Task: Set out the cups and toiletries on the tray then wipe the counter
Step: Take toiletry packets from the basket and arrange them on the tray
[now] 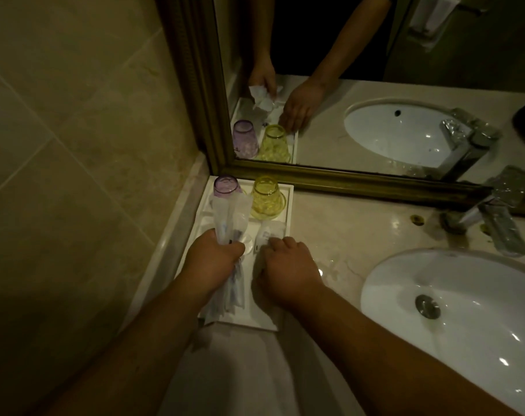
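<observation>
Head view. We list a white compartmented tray [288, 202] on the marble counter [345, 232], pushed into the corner where the tiled wall meets the gilt-framed mirror [360, 85]. At the tray's 12 o'clock end stand two cups, mouth down and side by side: a purple cup [225, 185] at 11 o'clock and a yellow cup [266, 199] at 1 o'clock. Our left hand [210, 259] is closed around a bundle of clear-wrapped toiletry packets [229, 217], whose upper ends lean against the purple cup. Our right hand [288, 271] rests knuckles-up on the tray, fingers curled onto a small white sachet [268, 231]; we cannot tell whether it is gripped. At the tray's 3 o'clock lie the white basin [465, 304] and chrome tap [495, 211].
</observation>
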`<state>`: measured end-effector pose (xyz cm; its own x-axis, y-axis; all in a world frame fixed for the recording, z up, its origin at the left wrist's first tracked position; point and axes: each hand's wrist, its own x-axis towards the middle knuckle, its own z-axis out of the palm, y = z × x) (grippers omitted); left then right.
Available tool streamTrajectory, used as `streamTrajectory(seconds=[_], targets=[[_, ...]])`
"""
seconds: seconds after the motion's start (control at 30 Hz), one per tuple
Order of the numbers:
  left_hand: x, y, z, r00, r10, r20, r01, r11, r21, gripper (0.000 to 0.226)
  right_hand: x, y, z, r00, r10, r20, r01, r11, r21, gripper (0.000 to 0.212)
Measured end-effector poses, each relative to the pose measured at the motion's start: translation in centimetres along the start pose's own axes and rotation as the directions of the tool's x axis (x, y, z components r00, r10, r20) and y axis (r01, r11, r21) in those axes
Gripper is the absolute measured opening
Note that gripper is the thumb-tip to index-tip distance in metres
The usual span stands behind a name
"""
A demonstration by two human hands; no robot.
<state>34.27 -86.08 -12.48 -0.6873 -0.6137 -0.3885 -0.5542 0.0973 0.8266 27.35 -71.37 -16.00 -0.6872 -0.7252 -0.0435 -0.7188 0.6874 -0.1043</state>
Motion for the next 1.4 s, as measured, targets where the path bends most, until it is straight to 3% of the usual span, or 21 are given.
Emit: streamTrajectory(seconds=[0.07, 0.13, 0.17, 0.23, 0.3, 0.37, 0.4, 0.47, 0.53, 0.6, 0.8, 0.97, 1.07, 1.17, 1.23, 1.3, 1.33, 1.4], targets=[[0.1, -0.1, 0.0, 1.0, -0.001, 0.0, 0.001, 1.0, -0.003, 0.027, 0.0, 0.0, -0.5, 0.997, 0.012, -0.075, -0.008, 0.998, 0.058, 0.043], [0.0, -0.1, -0.1, 1.0, 0.011, -0.006, -0.011, 1.0, 0.007, 0.023, -0.4, -0.2, -1.0, 0.968, 0.13, -0.213, -0.055, 0.943, 0.328, 0.04], [-0.1, -0.1, -0.1, 1.0, 0.019, 0.002, -0.019, 1.0, 0.01, 0.022, -0.5, -0.6, -1.5, 0.949, 0.248, -0.195, -0.109, 0.838, 0.535, 0.037], [-0.4, 0.1, 0.0, 0.998, 0.028, 0.059, -0.028, 1.0, -0.01, 0.021, -0.2, -1.3, -2.2, 0.927, 0.369, 0.064, -0.255, 0.497, 0.83, 0.032], [-0.7, 0.2, 0.2, 0.992, 0.04, 0.121, -0.04, 0.999, -0.006, 0.022, 0.2, -1.6, -2.4, 0.906, 0.376, 0.194, -0.317, 0.299, 0.9, 0.022], [-0.8, 0.1, 0.4, 0.991, 0.045, 0.125, -0.048, 0.999, 0.019, 0.026, 0.2, -1.7, -2.5, 0.891, 0.393, 0.226, -0.325, 0.204, 0.924, 0.011], [-0.8, -0.1, 0.5, 0.993, 0.042, 0.109, -0.046, 0.998, 0.03, 0.027, 0.1, -1.6, -2.5, 0.888, 0.411, 0.207, -0.318, 0.223, 0.921, 0.008], [-0.7, -0.4, 0.5, 0.998, 0.034, 0.062, -0.037, 0.998, 0.048, 0.024, -0.6, -1.2, -2.0, 0.9, 0.431, 0.059, -0.28, 0.469, 0.838, 0.008], [-0.7, -0.7, 0.6, 0.999, 0.028, 0.035, -0.029, 0.999, 0.046, 0.023, -1.8, -0.7, -1.0, 0.948, 0.301, -0.104, -0.187, 0.791, 0.582, 0.015], [-0.8, -0.9, 0.8, 0.999, 0.02, 0.048, -0.022, 0.999, 0.043, 0.024, -3.1, -0.2, 0.1, 0.984, 0.118, -0.132, -0.073, 0.949, 0.308, 0.021], [-1.3, -1.4, 1.3, 0.997, 0.001, 0.075, -0.003, 1.0, 0.027, 0.023, -5.7, -0.5, 1.1, 0.976, -0.142, -0.164, 0.159, 0.983, 0.093, 0.028], [-1.5, -1.6, 1.1, 0.998, -0.009, 0.058, 0.009, 1.0, -0.005, 0.027, -7.3, -0.7, 2.4, 0.979, -0.131, -0.159, 0.147, 0.985, 0.093, 0.046], [-1.5, -1.7, 1.0, 0.998, -0.008, 0.062, 0.009, 1.0, -0.023, 0.026, -6.3, -0.2, 2.2, 0.997, -0.033, -0.069, 0.038, 0.996, 0.076, 0.06], [-1.2, -1.9, 0.9, 0.998, -0.014, 0.059, 0.016, 0.999, -0.034, 0.022, -5.5, 0.0, 1.5, 0.999, -0.024, -0.036, 0.026, 0.998, 0.055, 0.059], [-0.9, -2.0, 0.8, 0.999, -0.009, 0.052, 0.011, 0.999, -0.04, 0.027, -5.2, -0.2, 1.0, 0.994, -0.002, -0.108, 0.017, 0.991, 0.133, 0.05], [-0.7, -2.0, 0.8, 0.999, 0.012, 0.043, -0.01, 0.999, -0.038, 0.03, -4.4, -1.1, 0.0, 0.972, 0.173, -0.159, -0.088, 0.895, 0.436, 0.04], [-0.6, -1.9, 0.8, 0.999, 0.021, 0.046, -0.018, 0.999, -0.049, 0.031, -3.7, -1.8, -1.1, 0.96, 0.276, -0.056, -0.173, 0.735, 0.656, 0.038], [-0.4, -1.4, 0.9, 0.998, 0.019, 0.053, -0.016, 0.998, -0.061, 0.033, -2.0, -3.2, -2.7, 0.919, 0.264, 0.294, -0.359, 0.247, 0.9, 0.037]])
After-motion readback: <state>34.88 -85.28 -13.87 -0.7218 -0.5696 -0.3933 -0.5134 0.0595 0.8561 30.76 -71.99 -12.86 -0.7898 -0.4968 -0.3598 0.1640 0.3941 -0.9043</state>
